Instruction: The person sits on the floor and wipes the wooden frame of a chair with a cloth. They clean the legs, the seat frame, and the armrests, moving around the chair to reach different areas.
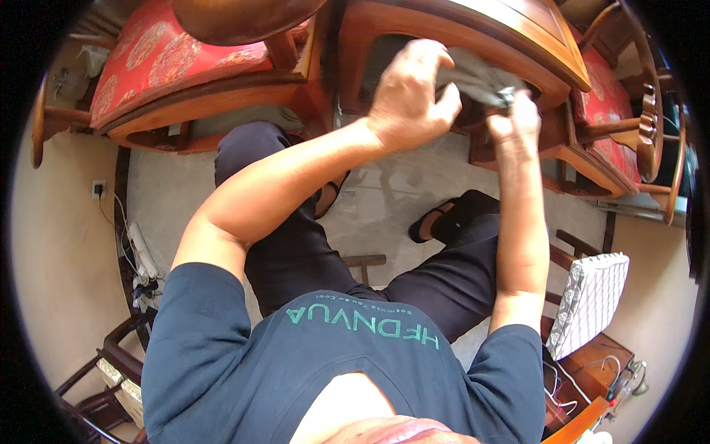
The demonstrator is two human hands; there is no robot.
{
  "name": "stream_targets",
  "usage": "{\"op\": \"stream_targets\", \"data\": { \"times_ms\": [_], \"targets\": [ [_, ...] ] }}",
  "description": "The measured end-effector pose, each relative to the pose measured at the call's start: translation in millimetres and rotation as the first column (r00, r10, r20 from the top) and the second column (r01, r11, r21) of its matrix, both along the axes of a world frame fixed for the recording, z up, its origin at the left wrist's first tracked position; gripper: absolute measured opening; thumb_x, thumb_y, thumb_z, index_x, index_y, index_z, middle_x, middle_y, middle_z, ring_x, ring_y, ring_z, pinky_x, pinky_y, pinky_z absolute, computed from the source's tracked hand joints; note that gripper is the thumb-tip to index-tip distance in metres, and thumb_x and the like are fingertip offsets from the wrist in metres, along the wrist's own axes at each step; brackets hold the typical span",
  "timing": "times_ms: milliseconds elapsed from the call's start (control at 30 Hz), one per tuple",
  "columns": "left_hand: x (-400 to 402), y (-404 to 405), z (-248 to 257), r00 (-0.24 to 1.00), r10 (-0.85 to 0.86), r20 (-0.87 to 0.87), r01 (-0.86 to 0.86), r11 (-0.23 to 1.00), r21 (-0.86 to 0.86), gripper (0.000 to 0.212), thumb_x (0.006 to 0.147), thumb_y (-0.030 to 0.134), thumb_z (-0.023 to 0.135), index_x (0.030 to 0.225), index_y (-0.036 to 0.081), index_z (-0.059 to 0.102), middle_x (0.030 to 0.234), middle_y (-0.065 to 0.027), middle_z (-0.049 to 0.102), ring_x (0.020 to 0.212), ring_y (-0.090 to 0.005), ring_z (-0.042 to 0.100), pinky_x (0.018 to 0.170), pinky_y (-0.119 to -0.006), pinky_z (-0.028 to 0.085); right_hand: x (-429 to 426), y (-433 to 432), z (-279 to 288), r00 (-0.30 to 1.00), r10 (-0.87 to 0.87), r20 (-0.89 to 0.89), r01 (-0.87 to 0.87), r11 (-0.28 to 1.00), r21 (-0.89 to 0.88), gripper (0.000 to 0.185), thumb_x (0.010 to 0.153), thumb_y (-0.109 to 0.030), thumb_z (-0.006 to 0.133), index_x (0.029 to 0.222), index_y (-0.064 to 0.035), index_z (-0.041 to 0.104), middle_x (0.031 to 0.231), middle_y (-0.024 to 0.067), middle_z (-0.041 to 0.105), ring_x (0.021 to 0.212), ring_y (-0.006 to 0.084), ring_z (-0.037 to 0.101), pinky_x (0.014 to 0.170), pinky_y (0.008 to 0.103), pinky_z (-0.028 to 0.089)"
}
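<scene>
My left hand (415, 94) is raised in front of the wooden table, its thumb apart from the curled forefinger. The other fingers are mostly hidden, so whether it holds anything is unclear. Opposite it, my right hand (516, 116) grips a small shiny object (506, 95), too blurred to name. A grey, streaked, motion-blurred thing (477, 75), perhaps cloth, spans the space between the two hands. Where it ends near the left fingers cannot be made out.
A carved wooden table (432, 22) stands ahead. Wooden chairs with red patterned seats (183, 64) flank it. A checked cushion (591, 305) rests at the right, near cables (566, 383). Along the left wall lies a white power strip (143, 252). Below is a tiled floor (383, 205).
</scene>
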State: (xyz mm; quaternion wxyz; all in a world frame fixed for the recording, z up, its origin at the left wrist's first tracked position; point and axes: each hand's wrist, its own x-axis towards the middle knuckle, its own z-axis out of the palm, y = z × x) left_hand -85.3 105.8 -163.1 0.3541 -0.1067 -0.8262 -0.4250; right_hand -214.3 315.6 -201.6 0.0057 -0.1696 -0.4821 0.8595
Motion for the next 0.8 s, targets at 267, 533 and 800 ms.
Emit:
{"op": "stream_targets", "data": {
  "times_ms": [267,533,800],
  "targets": [
    [-40.0,-65.1,32.2,0.894,0.43,-0.125,-0.443,0.889,-0.111,0.041,0.095,0.025,0.061,0.124,-0.005,0.056,0.127,-0.0271,0.058,0.12,-0.0418,0.055,0.107,-0.048,0.042,-48.9,28.5,50.1,0.824,-0.348,-0.448,0.418,0.906,0.067,0.036,0.104,-0.049,0.046,0.093,-0.0143,0.052,0.083,0.0019,0.051,0.079,0.0155,0.053,0.08,0.0343,0.051],
    [-77.5,-78.5,22.0,0.886,0.442,-0.138,-0.463,0.841,-0.278,0.033,0.1,0.027,0.056,0.11,-0.002,0.067,0.117,-0.0265,0.065,0.119,-0.0421,0.056,0.112,-0.055,0.033,36.2,-168.0,-32.8,0.623,0.49,-0.61,0.522,0.321,0.79,0.061,0.109,-0.034,0.04,0.154,0.005,0.032,0.162,0.0298,0.024,0.153,0.0463,0.015,0.125,0.0533,0.012],
    [-68.4,-75.5,30.5,0.804,0.495,-0.328,-0.594,0.69,-0.413,0.029,0.099,0.028,0.056,0.108,0.004,0.07,0.112,-0.0161,0.07,0.114,-0.0309,0.062,0.115,-0.056,0.026,-19.5,-71.8,-27.5,0.777,0.188,-0.6,0.507,0.377,0.775,0.064,0.107,-0.031,0.04,0.154,0.0104,0.025,0.162,0.0353,0.019,0.152,0.0503,0.014,0.125,0.0545,0.01]
  ]
}}
